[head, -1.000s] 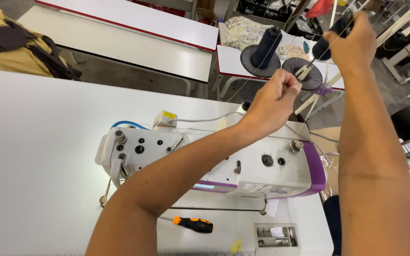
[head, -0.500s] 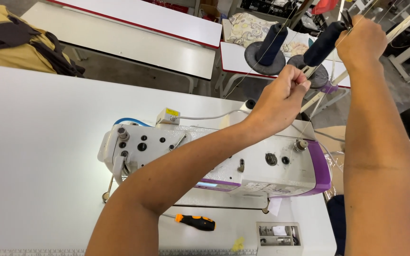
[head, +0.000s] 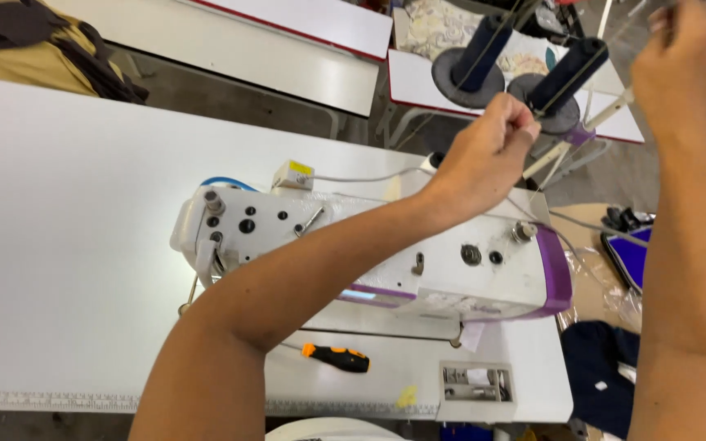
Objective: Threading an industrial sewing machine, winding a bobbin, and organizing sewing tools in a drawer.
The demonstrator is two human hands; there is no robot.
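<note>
Two bare forearms and bare hands, left and right, no sleeves, gloves or jewellery

- Orange-and-black-handled screwdriver lies near the white tabletop's front edge.
- Small yellow-topped white box sits toward the rear edge.
- Mustard-yellow and black fabric heap beyond the far-left corner.

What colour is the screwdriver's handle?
Orange and black; the screwdriver lies on the table in front of the sewing machine, clearest in the head view.

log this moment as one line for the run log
left hand: pinching thread | right hand: raised by thread stand, grip unclear | dark thread cones behind sewing machine | screwdriver on table
</note>
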